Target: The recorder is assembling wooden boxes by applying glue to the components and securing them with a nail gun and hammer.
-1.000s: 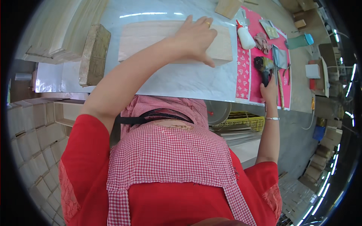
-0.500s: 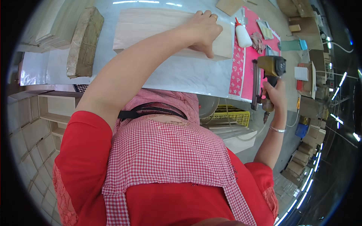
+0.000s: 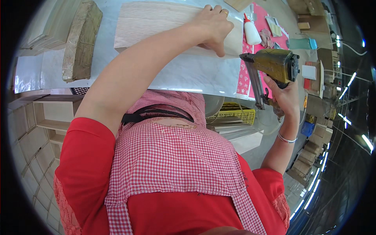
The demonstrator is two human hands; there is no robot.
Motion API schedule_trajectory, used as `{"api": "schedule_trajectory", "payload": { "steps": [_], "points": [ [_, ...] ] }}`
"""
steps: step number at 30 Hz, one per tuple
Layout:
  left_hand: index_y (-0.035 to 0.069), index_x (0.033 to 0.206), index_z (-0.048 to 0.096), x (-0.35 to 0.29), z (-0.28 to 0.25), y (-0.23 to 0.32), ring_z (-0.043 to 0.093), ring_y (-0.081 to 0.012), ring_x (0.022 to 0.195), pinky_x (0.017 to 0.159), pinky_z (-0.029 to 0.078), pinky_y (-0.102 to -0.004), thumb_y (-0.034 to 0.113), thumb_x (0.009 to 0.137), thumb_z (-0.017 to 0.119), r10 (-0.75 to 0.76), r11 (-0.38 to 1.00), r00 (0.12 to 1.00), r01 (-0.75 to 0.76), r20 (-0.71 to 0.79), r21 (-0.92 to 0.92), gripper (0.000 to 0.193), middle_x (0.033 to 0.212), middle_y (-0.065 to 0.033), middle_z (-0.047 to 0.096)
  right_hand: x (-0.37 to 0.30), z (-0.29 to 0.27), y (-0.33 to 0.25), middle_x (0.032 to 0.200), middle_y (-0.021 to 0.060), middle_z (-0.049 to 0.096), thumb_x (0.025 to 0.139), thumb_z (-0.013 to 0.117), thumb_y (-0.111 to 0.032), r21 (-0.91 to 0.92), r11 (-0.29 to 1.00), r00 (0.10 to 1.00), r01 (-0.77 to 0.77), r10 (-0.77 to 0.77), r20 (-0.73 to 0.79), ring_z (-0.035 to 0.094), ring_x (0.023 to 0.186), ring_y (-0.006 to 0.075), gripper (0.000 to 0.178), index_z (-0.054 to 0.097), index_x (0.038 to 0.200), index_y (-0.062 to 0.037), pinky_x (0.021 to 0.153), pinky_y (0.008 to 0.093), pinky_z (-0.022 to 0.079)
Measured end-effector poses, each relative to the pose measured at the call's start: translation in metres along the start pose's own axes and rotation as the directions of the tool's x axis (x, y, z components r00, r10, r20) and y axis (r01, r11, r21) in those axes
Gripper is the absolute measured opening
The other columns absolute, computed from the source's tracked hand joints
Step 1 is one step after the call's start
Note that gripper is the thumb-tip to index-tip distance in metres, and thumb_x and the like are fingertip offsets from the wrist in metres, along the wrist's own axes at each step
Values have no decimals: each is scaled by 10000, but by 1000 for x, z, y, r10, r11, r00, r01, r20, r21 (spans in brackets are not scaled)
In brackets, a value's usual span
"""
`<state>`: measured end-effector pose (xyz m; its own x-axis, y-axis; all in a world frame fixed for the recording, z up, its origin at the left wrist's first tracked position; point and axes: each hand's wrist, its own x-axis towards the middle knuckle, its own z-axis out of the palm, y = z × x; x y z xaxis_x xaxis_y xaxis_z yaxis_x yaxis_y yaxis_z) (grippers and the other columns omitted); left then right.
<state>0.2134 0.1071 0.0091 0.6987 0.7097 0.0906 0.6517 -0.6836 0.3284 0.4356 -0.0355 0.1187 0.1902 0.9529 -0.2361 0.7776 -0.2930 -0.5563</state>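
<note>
A long, pale wooden box (image 3: 156, 23) lies across the worktable. My left hand (image 3: 213, 29) grips its right end, fingers over the far edge and thumb down the near side; a ring shows on one finger. In my right hand (image 3: 286, 96) is a yellow-and-black nail gun (image 3: 272, 64), held by its handle. Its nose points left, close to the right end of the box; whether it touches the wood I cannot tell. The long magazine slants down toward the table's near edge, and an air hose fitting shows under the handle.
Right of the box, a white glue bottle with red tip (image 3: 252, 32) lies on a pink patterned sheet (image 3: 244, 80), near a crumpled cloth (image 3: 266, 38). A wrapped block (image 3: 82, 43) and stacked boards (image 3: 51, 23) stand left. Below the table is a yellow crate (image 3: 239, 114).
My right hand has turned the nail gun and raised it slightly, so its nose now points left at the box's end. My left hand keeps its hold. The whole view has shifted slightly.
</note>
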Motion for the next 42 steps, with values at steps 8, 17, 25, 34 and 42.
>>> {"api": "schedule_trajectory", "payload": {
  "steps": [8,17,25,34,42],
  "points": [
    [39,1132,688,0,0,0,447,-341,1287,1033,364,-437,419,561,842,-1,1000,1000,1,-6,0,704,1339,-234,532,-6,13,2,616,-33,554,883,766,-188,38,998,999,-51,51,-8,434,437,41,218,674,951,-3,399,226,331],
    [33,1160,656,-6,-1,-3,438,-356,1299,1052,352,-474,439,562,858,9,1000,1000,-9,-29,11,750,1366,-247,507,-9,19,-8,611,-27,558,886,758,-179,66,994,996,-83,84,-15,430,438,40,199,667,889,-3,399,234,318],
    [41,972,484,-130,-55,-89,443,-412,1273,1047,357,-544,341,534,912,67,991,984,-47,-167,122,682,1314,-254,488,-16,24,-13,636,-22,583,866,780,-173,51,996,990,80,-73,-120,456,449,40,218,680,937,8,411,222,350],
    [-38,990,627,-123,-99,-60,528,-414,1135,930,439,-506,427,565,849,-230,968,953,203,196,149,668,1154,-289,564,-6,36,-41,733,-11,634,849,799,-183,119,974,979,195,-200,32,488,479,39,254,685,996,-10,413,215,367],
    [-32,966,622,-126,-76,-65,538,-407,1085,884,452,-500,427,550,840,-158,983,985,150,68,107,657,1095,-276,568,-7,40,-44,724,-16,629,854,795,-193,97,977,980,189,-194,46,484,478,39,252,682,986,-11,418,214,367]
  ]
}}
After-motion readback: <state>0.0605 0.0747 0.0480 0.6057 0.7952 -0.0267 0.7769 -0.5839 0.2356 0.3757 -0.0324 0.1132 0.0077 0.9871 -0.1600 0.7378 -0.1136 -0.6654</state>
